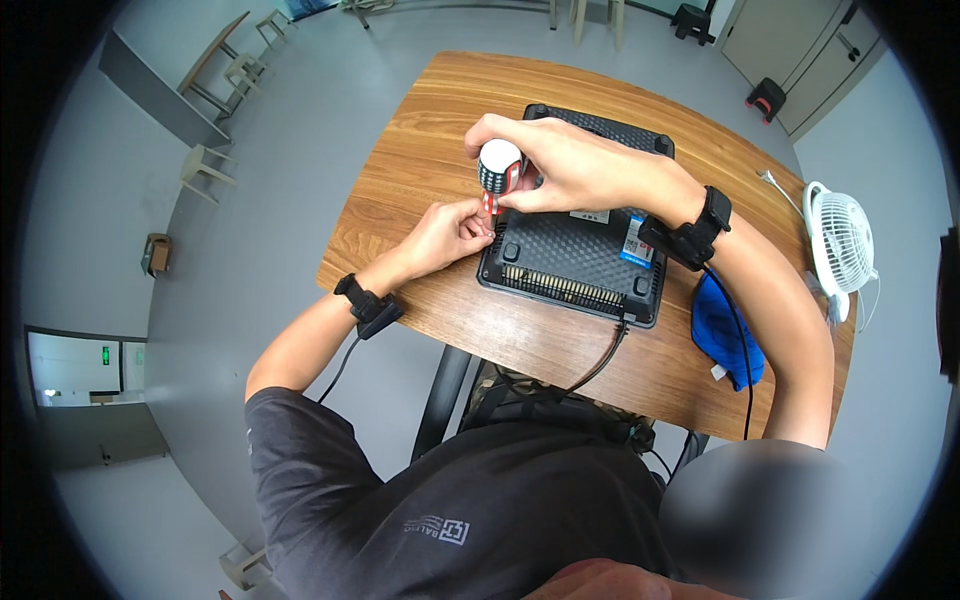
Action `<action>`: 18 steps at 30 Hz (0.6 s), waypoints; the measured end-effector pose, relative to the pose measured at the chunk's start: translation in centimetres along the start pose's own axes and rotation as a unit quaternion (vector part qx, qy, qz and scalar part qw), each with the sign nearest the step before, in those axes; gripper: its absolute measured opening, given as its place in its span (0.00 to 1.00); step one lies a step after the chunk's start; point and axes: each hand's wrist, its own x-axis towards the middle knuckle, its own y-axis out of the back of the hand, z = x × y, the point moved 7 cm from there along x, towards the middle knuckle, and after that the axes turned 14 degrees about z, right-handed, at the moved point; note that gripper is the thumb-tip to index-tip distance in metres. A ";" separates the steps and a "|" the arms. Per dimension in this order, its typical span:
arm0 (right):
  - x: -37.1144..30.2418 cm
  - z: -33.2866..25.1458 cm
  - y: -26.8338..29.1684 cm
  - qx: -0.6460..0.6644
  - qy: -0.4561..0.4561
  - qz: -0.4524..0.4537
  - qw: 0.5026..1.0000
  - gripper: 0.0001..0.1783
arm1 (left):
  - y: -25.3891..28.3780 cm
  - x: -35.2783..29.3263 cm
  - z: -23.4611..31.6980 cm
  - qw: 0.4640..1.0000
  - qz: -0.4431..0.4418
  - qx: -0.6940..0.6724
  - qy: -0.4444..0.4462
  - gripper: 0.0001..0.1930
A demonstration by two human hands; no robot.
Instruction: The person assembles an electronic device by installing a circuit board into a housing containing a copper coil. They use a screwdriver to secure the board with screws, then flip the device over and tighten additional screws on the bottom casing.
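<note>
A black flat appliance (575, 255), perhaps an induction cooker, lies with its underside up, showing vent slots, rubber feet and labels. My right hand (560, 165) is closed round the handle of a screwdriver (498, 168) with a white, black and red grip. The screwdriver stands nearly upright over the appliance's left edge, its tip hidden by fingers. Beside that tip, my left hand (450, 232) rests at the edge with its fingers pinched together. Whatever sits between those fingertips is too small to make out.
The wooden table (400, 180) carries a blue cloth item (725, 330) and a white fan (840, 240) at the right. A black cord (605, 355) runs from the appliance over the near edge. Stools (205, 170) stand on the floor beyond.
</note>
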 end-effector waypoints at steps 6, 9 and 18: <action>0.0 -0.1 -0.3 0.014 0.020 0.004 1.000 0.25 | 0.1 0.0 0.5 1.000 0.006 -0.008 -0.006 0.07; 0.0 0.1 -0.5 0.009 0.008 -0.003 1.000 0.25 | 0.2 -0.1 0.6 1.000 0.006 -0.002 -0.008 0.07; -0.3 0.8 -0.7 0.030 -0.005 0.015 0.999 0.26 | 0.0 -0.5 -0.4 1.000 0.008 -0.002 -0.027 0.08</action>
